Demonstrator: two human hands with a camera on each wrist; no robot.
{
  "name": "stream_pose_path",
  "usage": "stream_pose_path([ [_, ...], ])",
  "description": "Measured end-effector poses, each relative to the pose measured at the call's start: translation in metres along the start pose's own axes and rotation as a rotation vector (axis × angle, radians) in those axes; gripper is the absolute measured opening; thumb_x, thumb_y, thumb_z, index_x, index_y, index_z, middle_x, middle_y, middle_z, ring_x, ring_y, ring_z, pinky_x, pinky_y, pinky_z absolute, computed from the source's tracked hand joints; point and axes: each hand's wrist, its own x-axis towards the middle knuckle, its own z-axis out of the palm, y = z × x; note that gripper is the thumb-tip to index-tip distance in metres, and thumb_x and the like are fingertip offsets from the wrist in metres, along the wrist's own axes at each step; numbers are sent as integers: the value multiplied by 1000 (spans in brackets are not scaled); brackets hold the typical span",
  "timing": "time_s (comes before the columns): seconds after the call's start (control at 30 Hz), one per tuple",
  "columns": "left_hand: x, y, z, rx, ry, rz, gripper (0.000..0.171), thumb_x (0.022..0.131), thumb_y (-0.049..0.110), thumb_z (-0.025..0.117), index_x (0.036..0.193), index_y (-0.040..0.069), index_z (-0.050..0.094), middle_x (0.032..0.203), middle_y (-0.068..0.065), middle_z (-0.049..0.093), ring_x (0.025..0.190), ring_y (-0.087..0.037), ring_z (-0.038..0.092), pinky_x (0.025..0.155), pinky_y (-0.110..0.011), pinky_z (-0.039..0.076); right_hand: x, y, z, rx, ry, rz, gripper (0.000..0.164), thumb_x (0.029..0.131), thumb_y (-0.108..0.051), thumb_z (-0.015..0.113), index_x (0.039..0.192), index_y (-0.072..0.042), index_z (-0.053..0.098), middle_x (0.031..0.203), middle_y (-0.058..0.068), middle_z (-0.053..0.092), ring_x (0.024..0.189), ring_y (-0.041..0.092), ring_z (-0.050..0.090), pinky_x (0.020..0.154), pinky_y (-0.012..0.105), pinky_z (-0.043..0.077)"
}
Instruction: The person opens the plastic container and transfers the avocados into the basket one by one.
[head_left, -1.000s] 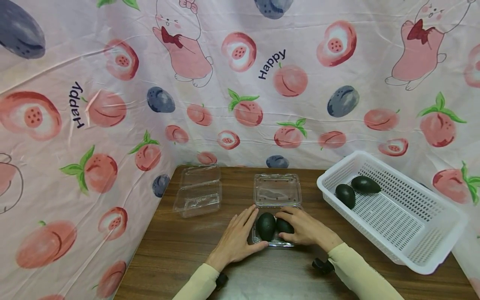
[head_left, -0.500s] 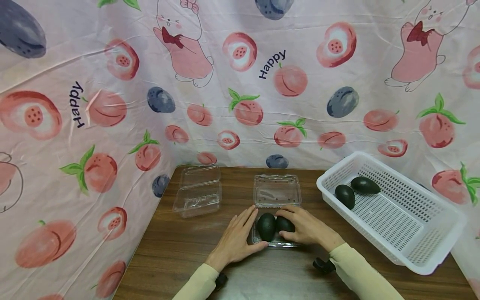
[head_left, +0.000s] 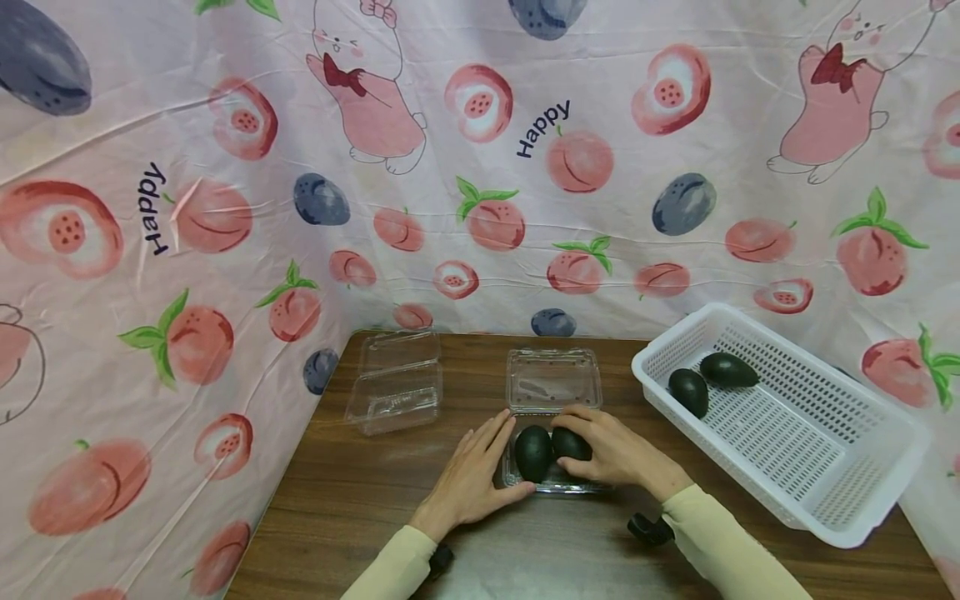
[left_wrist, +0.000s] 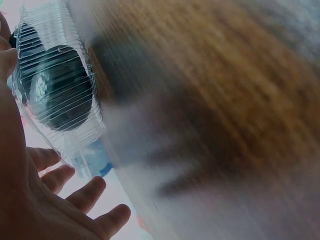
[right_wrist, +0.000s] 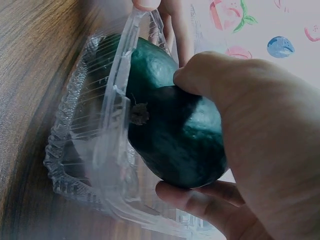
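Note:
A clear plastic clamshell box (head_left: 562,489) lies on the table with its lid (head_left: 553,379) folded back. Inside are two dark green avocados, the left avocado (head_left: 533,454) next to the right avocado (head_left: 573,444). My right hand (head_left: 615,450) grips the right avocado between thumb and fingers; the right wrist view shows this avocado (right_wrist: 180,140) just behind the box wall. Along the box's left side my left hand (head_left: 468,479) rests with straight fingers, its thumb at the front edge. Through the ribbed wall, the left wrist view shows an avocado (left_wrist: 62,95).
On the right stands a white perforated basket (head_left: 892,467) with two more avocados (head_left: 729,370) at its far left end. A second clear clamshell box (head_left: 397,392), lid open, sits at the table's back left. Patterned cloth (head_left: 450,150) hangs behind the wooden table (head_left: 360,500).
The right hand has shifted very slightly to the right with the right avocado in its grip. The left hand stays in place at the box.

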Motion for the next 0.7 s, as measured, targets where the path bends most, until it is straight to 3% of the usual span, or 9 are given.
stream_pose_path([
  [0.33,0,1,0,-6,-2,-1,112,101,77,69,183,18,21,191,-5,24,172,-38,38,136,-71,34,1,-3,-12,26,43,-21,52,92,-25,89,137,-2,76,137,15,75,115,27,79,92,41,69],
  [0.7,-1,1,0,-14,-8,-9,112,101,77,69,183,19,20,191,-3,22,172,-37,37,137,-71,34,1,-7,-25,24,93,-36,51,90,-22,91,135,-2,77,136,13,75,115,25,78,91,38,69],
])
